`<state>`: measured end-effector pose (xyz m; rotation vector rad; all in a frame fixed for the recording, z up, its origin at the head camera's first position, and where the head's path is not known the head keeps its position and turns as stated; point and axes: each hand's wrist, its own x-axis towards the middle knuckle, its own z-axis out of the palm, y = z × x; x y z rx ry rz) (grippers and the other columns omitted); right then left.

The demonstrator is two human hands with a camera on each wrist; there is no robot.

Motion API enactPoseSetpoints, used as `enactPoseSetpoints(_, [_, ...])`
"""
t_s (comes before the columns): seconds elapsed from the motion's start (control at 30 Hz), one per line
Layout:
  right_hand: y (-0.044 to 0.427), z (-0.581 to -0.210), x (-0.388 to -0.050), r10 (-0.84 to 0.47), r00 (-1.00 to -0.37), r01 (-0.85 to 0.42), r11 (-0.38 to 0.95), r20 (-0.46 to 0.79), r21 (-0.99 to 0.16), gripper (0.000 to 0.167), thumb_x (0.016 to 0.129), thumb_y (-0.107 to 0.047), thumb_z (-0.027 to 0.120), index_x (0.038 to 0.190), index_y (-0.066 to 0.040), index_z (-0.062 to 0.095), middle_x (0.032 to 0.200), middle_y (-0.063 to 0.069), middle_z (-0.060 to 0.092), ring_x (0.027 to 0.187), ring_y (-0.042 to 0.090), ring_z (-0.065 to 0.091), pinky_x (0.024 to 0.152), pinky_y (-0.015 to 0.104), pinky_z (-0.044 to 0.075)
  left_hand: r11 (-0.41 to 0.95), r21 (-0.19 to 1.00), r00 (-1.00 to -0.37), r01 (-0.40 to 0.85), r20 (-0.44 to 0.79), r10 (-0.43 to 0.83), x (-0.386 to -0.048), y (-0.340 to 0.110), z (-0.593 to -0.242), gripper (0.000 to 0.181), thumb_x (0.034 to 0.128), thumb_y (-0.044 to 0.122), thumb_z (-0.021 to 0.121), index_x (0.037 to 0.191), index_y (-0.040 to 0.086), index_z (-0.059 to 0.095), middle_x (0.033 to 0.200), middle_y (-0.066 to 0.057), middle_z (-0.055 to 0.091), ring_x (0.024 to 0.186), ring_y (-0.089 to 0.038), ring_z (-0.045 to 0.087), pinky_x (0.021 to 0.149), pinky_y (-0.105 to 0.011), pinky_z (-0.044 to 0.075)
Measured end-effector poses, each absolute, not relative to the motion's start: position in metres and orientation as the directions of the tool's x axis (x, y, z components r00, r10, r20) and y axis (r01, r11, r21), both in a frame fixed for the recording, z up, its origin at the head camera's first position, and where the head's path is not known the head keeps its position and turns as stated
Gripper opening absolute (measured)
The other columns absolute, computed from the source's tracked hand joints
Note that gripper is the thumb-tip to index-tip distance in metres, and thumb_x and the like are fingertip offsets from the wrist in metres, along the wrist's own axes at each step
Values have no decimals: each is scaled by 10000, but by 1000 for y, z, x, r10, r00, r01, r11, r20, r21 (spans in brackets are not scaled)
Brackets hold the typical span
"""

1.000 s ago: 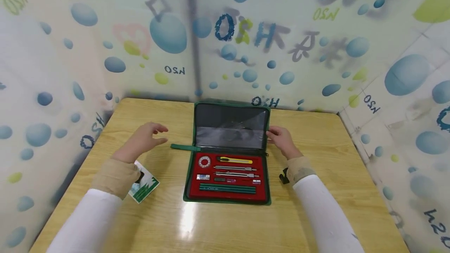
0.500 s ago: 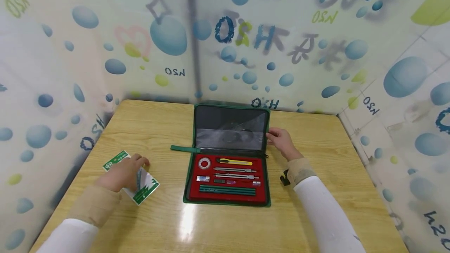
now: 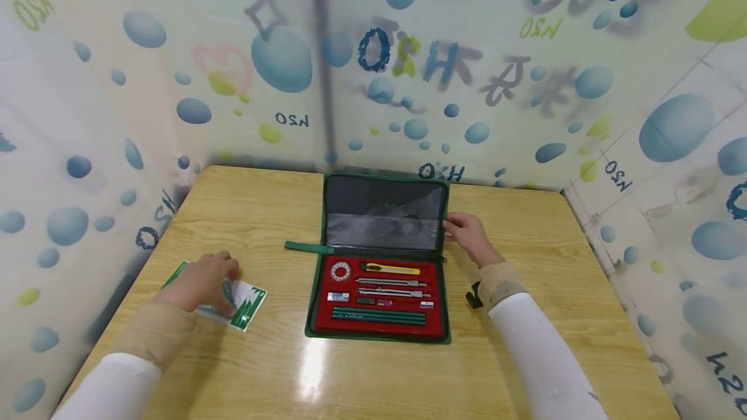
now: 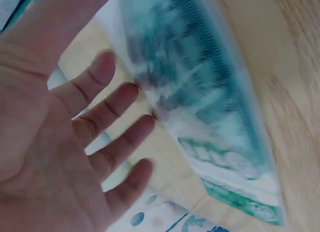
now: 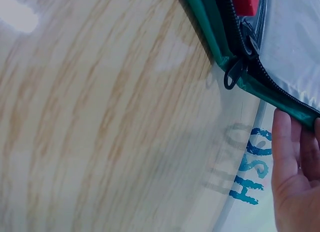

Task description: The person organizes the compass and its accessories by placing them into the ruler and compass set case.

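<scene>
On the table's left side my left hand (image 3: 201,280) reaches over a clear packet (image 3: 249,308) with green-and-white printing. In the left wrist view its fingers are spread and nearly straight, fingertips at the edge of the blurred packet (image 4: 200,92); firm contact cannot be told. A green zippered drawing-set case (image 3: 310,332) lies unfolded at mid-table. My right hand (image 3: 469,235) pinches the right edge of its raised lid (image 3: 382,232). The zip pull (image 5: 234,74) hangs close by in the right wrist view.
The case's red tray (image 3: 379,332) holds a yellow utility knife (image 3: 392,269), compasses (image 3: 391,292), a round white disc (image 3: 340,271), an eraser (image 3: 338,297) and green pencils (image 3: 379,316). A green strap (image 3: 303,247) sticks out left. Behind the wooden table (image 3: 262,368) stands a patterned wall (image 3: 362,115).
My left hand has come down from above the table onto the packet, and the packet has turned slightly. The right hand has stayed at the lid's edge.
</scene>
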<state>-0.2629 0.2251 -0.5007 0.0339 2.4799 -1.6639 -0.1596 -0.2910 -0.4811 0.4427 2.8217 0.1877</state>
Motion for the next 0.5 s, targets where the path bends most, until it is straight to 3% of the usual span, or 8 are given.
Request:
enactPoseSetpoints(0.27, [226,-502,-262,-69,-990,93,367,-127,-925,313,984,-75,473,1257,49,566,1195,263,579,1056,315,600,885,466,514,953,232,-922,194,-288,258,-168,-289,-482,582,548,379,892,977,86,628,940,-65,654,828,-256,596,726,-521,462])
enactPoseSetpoints(0.5, [225,-501,-261,-66,-989,103,359,-135,-928,318,985,-69,469,1265,53,556,1216,259,568,1075,313,585,887,447,517,945,266,-929,190,-264,261,-171,-297,-490,480,595,457,853,873,123,651,885,-37,607,775,-221,542,668,-488,453])
